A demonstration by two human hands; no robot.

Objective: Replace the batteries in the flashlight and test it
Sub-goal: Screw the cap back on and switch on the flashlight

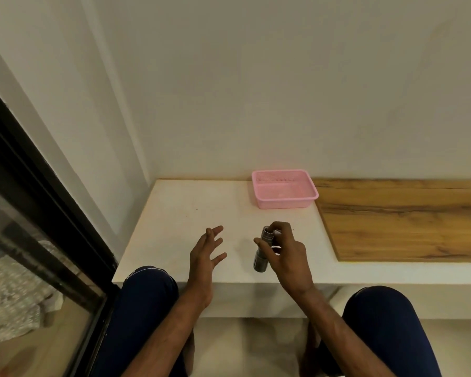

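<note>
Flashlight (pixel 262 248): grey metal, silvery ribbed bands near the upper end, darker grey at the lower head. Basket (pixel 284 188): pink plastic, fine perforated mesh pattern on walls and floor. Ledge (pixel 191 213) top: off-white, matte, a few faint smudges. Panel (pixel 403 219) to the right: honey-brown wood, dark streaky grain. Wall (pixel 256 91): plain cream. Trousers (pixel 150 289): dark navy, solid. Window frame (pixel 38 191): black. Cloth (pixel 14 295) behind the glass: pale with a small speckled print.
</note>
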